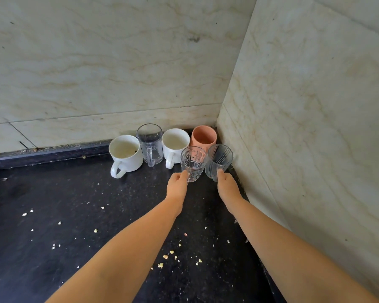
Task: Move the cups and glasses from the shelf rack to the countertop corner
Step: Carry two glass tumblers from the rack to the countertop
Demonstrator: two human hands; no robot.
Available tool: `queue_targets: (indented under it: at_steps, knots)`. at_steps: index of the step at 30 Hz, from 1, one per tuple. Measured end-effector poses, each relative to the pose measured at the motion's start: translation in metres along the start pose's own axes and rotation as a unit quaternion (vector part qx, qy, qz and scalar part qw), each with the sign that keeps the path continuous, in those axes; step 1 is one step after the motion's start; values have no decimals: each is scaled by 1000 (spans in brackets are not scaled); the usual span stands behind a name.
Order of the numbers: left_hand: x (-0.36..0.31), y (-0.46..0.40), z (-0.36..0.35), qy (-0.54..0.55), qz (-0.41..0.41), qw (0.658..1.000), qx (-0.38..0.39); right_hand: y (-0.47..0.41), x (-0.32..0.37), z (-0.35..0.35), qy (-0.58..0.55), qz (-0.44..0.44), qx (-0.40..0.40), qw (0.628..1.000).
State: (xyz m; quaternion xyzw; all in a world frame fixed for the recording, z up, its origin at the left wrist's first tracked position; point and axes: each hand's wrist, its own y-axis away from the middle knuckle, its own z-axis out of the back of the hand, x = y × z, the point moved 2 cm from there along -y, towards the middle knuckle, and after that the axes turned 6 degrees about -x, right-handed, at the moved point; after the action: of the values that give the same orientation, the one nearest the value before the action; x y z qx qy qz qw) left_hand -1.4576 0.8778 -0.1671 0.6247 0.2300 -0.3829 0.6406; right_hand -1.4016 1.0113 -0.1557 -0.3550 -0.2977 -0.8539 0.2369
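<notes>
Left hand (178, 179) grips patterned glass (193, 164), right hand (225, 180) grips ribbed glass (219, 161) at its 3 o'clock. Light, fragile, slick; hold low.

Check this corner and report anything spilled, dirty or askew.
Pale crumbs are scattered across the dark countertop. The left white mug has a dark speck inside near its rim. All cups stand upright; nothing looks spilled or broken.

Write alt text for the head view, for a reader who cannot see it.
Two bare hands each hold a clear glass at a dark countertop corner: left hand on a patterned glass, right hand on a ribbed glass. Behind stand two white mugs, a glass mug and a pink cup.
</notes>
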Motion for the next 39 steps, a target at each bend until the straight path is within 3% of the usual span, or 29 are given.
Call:
queue_targets:
  at_steps: [4, 8, 10, 13, 16, 19, 28, 33, 39]
  knots:
    - [-14, 16, 22, -64, -24, 997, -45, 5, -1, 16, 52, 54, -32, 997]
    - [-39, 37, 44, -207, -149, 964, -71, 26, 26, 34, 105, 118, -69, 985]
    - [-50, 50, 55, -303, -236, 919, -85, 43, 43, 41, 163, 185, -89, 965]
    - [-62, 72, 71, -421, -347, 830, -117, 69, 59, 44, 300, 338, -106, 886]
    - [-67, 92, 85, -500, -420, 746, -133, 89, 65, 37, 374, 412, -71, 828]
    - [-62, 108, 100, -532, -435, 711, -148, 107, 67, 29, 407, 433, -36, 803]
    - [-20, 156, 160, -553, -339, 723, -237, 147, 77, -3, 418, 505, 68, 752]
    - [28, 204, 201, -511, -256, 761, -309, 186, 74, -28, 425, 574, 130, 688]
    - [101, 269, 255, -477, -158, 779, -375, 267, 67, -72, 432, 640, 190, 607]
